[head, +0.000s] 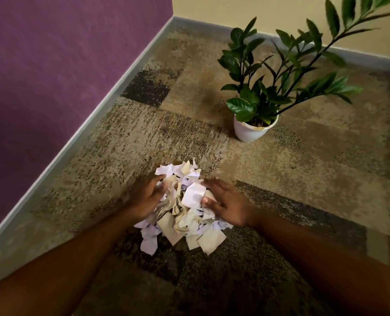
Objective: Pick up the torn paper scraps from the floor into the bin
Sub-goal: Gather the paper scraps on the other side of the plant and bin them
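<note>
Head view, hands (147,197) (226,202) cupping paper scraps (184,210), carpet (303,169)

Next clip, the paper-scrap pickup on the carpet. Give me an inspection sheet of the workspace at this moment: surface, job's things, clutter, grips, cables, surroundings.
Surface: patterned brown carpet, darker patches near the hands.
Job's things: heap of torn paper scraps, white and beige, gathered between both hands; loose pieces at its near edge. No bin in view.
Clutter: potted plant in a white pot, standing apart beyond the heap.
Grips: left hand and right hand cup the heap from either side, fingers curled into the scraps; motion blur hides detail.
Cables: nothing seen.
Surroundings: purple wall on the left, cream wall behind, grey skirting board along both.
</note>
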Motion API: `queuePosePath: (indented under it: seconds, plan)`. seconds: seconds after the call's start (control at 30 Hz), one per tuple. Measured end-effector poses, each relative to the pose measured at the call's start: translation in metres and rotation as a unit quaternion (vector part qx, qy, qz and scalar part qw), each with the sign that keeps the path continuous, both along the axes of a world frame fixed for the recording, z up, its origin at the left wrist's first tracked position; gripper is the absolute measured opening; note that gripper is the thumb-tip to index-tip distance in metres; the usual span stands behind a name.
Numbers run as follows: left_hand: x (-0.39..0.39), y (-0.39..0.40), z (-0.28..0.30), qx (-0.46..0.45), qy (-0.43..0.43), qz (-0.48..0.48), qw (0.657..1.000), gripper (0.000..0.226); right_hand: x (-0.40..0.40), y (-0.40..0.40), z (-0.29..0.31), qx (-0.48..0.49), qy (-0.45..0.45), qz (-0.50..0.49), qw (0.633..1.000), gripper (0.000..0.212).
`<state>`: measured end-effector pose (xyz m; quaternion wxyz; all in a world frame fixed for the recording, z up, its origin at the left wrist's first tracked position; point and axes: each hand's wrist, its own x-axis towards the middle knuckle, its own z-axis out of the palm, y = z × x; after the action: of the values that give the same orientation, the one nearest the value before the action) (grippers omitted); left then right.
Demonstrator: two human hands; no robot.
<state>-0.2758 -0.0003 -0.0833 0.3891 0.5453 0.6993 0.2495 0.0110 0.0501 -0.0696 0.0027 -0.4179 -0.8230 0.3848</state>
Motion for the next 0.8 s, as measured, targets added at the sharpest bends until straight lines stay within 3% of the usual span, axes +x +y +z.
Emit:
queuePosePath:
  seconds: [0.07, 0.13, 0.23, 0.33, 0.47, 0.6, 0.8]
  plan:
    - [-0.003, -0.014, 0.009, 0.018, 0.007, -0.021, 1.0, 0.085, 0.004, 0.0, 0.014, -0.007, 0.058, -0.044, 0.997, 0.075]
    - [-0.009, -0.025, 0.02, 0.025, 0.071, -0.06, 0.995, 0.081, 0.011, 0.005, 0.027, 0.013, 0.03, -0.05, 0.998, 0.09]
    - [-0.009, -0.029, 0.037, -0.037, 0.146, -0.141, 0.978, 0.105, 0.018, 0.006, 0.038, -0.004, -0.087, 0.061, 0.994, 0.116]
    - [0.016, -0.023, 0.05, -0.065, 0.178, -0.199, 0.961, 0.117, 0.012, -0.013, 0.033, 0.031, -0.136, 0.084, 0.987, 0.12]
    - [0.057, -0.03, 0.048, -0.066, 0.272, -0.236, 0.931, 0.112, 0.003, -0.033, 0.02, 0.104, -0.153, 0.037, 0.982, 0.104]
    - [0.083, -0.03, 0.038, 0.0, 0.32, -0.201, 0.926, 0.078, 0.001, -0.04, 0.011, 0.14, -0.113, 0.019, 0.984, 0.077]
    - [0.095, -0.006, 0.043, 0.058, 0.181, -0.159, 0.969, 0.032, 0.015, -0.031, -0.004, 0.088, 0.058, -0.032, 0.994, 0.046]
